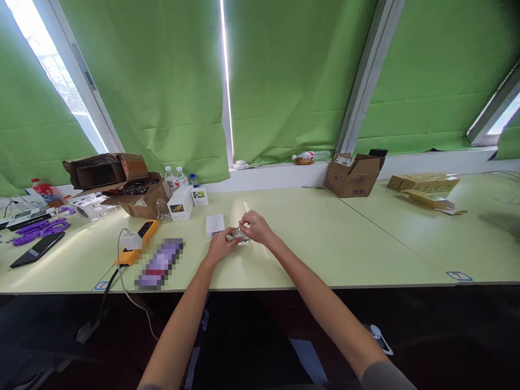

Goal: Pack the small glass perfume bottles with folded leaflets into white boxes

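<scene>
Between my hands, just above or on the pale tabletop, is a small clear, shiny object (242,238), perhaps glass or plastic; its exact kind is too small to make out. My left hand (221,246) grips its left side with thumb and fingers. From above and to the right, my right hand (257,226) pinches at its top, with the fingertips partly hiding it. A small white printed box (215,225) lies flat on the table just beyond my left hand.
Two white boxes (181,205) and clear bottles (181,177) stand back left beside open cardboard boxes (140,201). Nearer are an orange power strip (148,232) with a white plug, and a blurred purple item (160,264). Another cardboard box (352,176) sits back right.
</scene>
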`<state>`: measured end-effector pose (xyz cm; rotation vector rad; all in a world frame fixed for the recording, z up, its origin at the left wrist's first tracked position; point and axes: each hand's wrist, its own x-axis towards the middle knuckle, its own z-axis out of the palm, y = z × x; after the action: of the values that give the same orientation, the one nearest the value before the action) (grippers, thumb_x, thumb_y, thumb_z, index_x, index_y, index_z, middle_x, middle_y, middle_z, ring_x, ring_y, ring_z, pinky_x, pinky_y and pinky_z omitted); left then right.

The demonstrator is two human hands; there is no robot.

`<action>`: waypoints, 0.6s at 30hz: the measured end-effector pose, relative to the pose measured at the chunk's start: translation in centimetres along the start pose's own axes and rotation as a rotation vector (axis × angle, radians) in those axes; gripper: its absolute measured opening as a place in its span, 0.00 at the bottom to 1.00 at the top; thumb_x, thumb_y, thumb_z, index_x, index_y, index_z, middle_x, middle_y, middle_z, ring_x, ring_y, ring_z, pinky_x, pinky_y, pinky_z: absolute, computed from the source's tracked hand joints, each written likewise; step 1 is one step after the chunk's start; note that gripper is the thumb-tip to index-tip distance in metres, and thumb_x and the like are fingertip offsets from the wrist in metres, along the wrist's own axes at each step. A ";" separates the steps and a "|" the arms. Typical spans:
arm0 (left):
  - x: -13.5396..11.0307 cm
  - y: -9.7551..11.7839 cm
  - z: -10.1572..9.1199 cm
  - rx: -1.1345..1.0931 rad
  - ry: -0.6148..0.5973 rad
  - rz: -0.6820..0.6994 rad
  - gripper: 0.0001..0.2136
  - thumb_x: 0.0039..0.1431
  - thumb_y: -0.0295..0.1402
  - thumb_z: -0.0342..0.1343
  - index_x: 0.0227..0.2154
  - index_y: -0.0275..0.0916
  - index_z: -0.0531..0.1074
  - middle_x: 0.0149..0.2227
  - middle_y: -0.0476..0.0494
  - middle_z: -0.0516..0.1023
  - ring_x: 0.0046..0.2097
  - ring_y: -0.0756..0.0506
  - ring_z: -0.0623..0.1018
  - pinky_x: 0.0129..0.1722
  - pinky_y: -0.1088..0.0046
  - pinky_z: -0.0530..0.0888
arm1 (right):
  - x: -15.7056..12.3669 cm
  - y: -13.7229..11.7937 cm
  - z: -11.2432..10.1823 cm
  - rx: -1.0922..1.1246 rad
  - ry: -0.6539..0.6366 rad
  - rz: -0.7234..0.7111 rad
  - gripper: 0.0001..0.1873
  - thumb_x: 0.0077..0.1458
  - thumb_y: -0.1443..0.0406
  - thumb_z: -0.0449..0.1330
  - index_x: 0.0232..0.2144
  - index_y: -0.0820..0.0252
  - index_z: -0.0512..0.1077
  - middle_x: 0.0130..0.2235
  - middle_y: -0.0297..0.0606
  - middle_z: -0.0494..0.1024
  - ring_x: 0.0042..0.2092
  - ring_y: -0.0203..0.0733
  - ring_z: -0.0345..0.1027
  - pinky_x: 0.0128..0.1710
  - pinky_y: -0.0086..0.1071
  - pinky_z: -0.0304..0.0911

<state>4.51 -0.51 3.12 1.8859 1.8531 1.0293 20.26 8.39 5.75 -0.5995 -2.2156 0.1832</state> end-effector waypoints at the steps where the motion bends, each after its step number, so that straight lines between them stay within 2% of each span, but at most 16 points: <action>1: 0.0 0.0 0.0 -0.001 0.000 -0.005 0.21 0.54 0.48 0.54 0.46 0.43 0.74 0.39 0.46 0.78 0.30 0.49 0.72 0.29 0.73 0.63 | 0.0 -0.1 0.1 -0.004 0.008 0.007 0.08 0.49 0.73 0.58 0.22 0.56 0.69 0.28 0.36 0.74 0.34 0.42 0.64 0.36 0.33 0.60; 11: -0.1 -0.2 0.2 0.010 0.032 0.055 0.18 0.55 0.49 0.52 0.43 0.44 0.74 0.39 0.48 0.78 0.27 0.51 0.70 0.27 0.74 0.62 | -0.9 -1.0 2.1 -0.076 0.199 0.098 0.10 0.50 0.73 0.56 0.21 0.56 0.64 0.26 0.36 0.71 0.33 0.42 0.62 0.36 0.34 0.59; 18: -0.1 -0.1 0.2 0.029 0.025 0.038 0.18 0.55 0.48 0.53 0.43 0.43 0.74 0.40 0.47 0.78 0.28 0.50 0.71 0.27 0.74 0.61 | -1.0 -1.1 1.9 -0.062 0.194 0.060 0.11 0.50 0.74 0.55 0.21 0.56 0.64 0.27 0.36 0.71 0.34 0.42 0.62 0.37 0.34 0.60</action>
<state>4.59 -0.55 2.92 1.9409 1.8619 1.0485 19.01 7.06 4.15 -0.6893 -2.0235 0.0837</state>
